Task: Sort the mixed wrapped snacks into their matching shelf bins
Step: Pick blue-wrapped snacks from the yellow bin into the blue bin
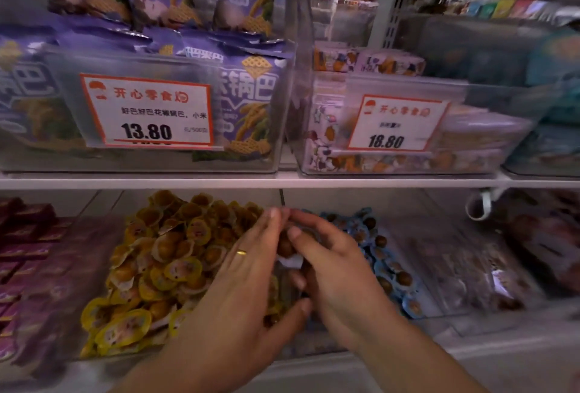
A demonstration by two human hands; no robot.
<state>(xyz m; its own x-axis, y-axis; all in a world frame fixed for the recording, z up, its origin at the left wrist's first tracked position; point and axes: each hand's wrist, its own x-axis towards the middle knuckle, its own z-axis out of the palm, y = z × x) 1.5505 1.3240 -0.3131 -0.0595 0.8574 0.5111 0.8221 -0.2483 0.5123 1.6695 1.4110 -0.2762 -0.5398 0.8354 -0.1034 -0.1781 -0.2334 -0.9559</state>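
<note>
On the lower shelf a clear bin holds a heap of yellow-wrapped round snacks [163, 254]. Beside it on the right lies a bin of blue-wrapped round snacks [381, 254]. Both hands meet over the divide between the two bins. My left hand [248, 283], wearing a gold ring, lies with fingers fairly straight against the yellow heap's right edge. My right hand [329, 267] has its fingers curled round a small bunch of wrapped snacks [287, 250], brown balls with a white wrapper edge showing between the two hands.
The upper shelf [282, 182] carries a bin of purple snack bags [244, 104] with a 13.80 price card and a bin of patterned packs [332, 129] marked 18.80. Purple-red boxes [28, 245] fill the lower left bin; dark packs [464, 267] lie lower right.
</note>
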